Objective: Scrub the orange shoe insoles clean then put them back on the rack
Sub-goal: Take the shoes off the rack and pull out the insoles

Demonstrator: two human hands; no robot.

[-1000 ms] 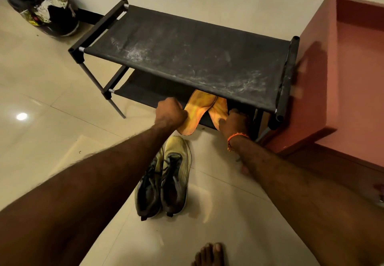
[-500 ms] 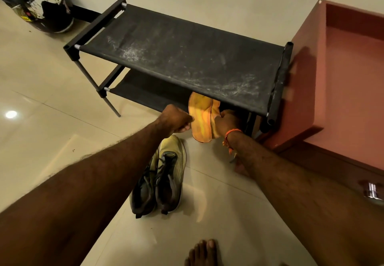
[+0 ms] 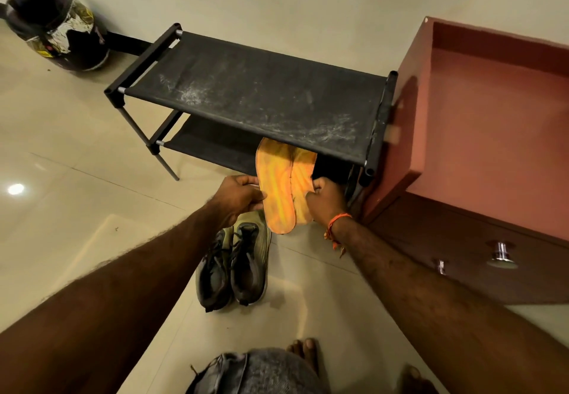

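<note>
1. The left hand (image 3: 238,198) grips the outer edge of the left orange insole (image 3: 275,192), thumb on top and fingers curled beneath it.
2. The right hand (image 3: 326,199) pinches the outer edge of the right orange insole (image 3: 303,178); an orange thread band (image 3: 337,219) circles that wrist.
3. The two insoles are thin, flat and foot-shaped, mottled orange and yellow with streaky marks. They lie side by side and overlap slightly, held in the air in front of the lower shelf, their far tips just under the front edge of the upper shelf.
4. No writing can be read on the insoles.
5. The shoe rack (image 3: 261,98) has two shelves of taut black fabric on thin dark metal tubes with black plastic corner joints. The top fabric is smeared with pale dusty scuffs.
6. Below the hands, a pair of olive and grey mesh running shoes (image 3: 234,267) with dark laces stands on the glossy cream floor tiles (image 3: 61,178); no brand mark is legible.
7. To the right stands a reddish-brown cabinet (image 3: 480,110) with a matt surface and round shiny metal knobs.
8. At far left a glossy black helmet (image 3: 55,27) with pale patterned graphics rests against the wall; its lettering is too small to read.
9. A bare foot (image 3: 303,350) and a grey denim knee show at the bottom edge.
</note>
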